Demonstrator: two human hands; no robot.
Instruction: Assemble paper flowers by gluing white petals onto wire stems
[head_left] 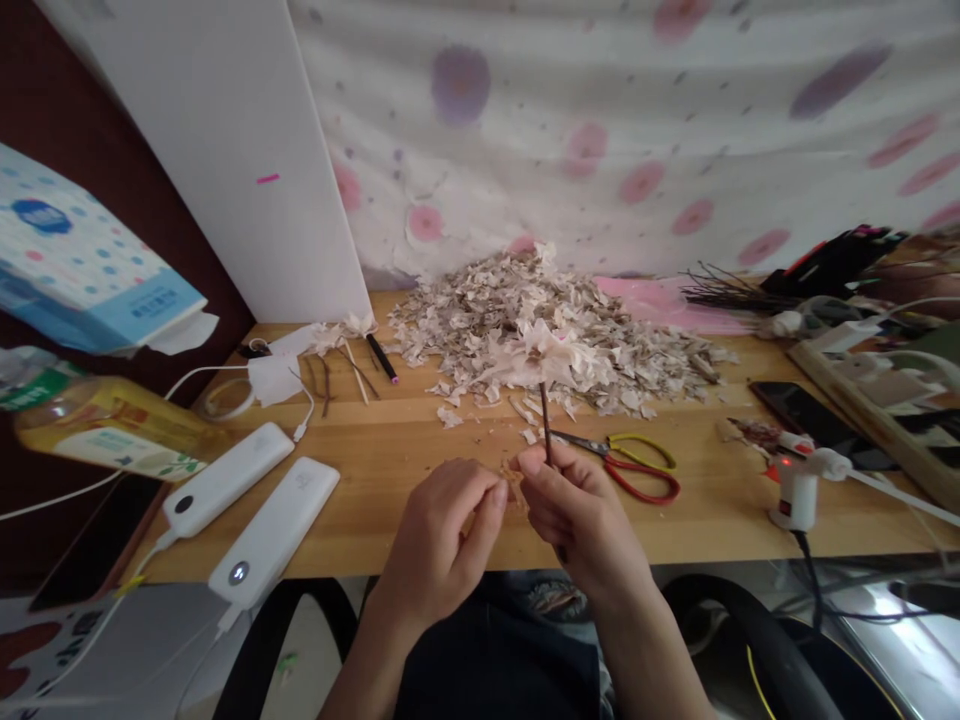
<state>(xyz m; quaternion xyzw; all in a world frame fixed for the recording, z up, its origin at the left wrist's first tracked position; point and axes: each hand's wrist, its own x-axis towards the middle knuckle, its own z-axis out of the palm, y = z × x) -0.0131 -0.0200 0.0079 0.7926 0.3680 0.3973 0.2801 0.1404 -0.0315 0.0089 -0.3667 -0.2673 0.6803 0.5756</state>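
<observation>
My right hand is closed around a thin brown stem, which stands nearly upright. At its top is a pale, whitish flower with ragged, papery petals. Close beside it, my left hand is closed, thumb and fingertips pinched together. A small tan, crumpled scrap shows between the two hands; I cannot tell which of them has hold of it. Just right of the stem lie scissors with one yellow and one red handle. Behind the flower rises a big heap of dry, pale petals.
Two white power banks, a bottle of yellow liquid and a tissue pack are at left. A black marker lies near loose stems. On the right are a phone, a white plug-like device and cables.
</observation>
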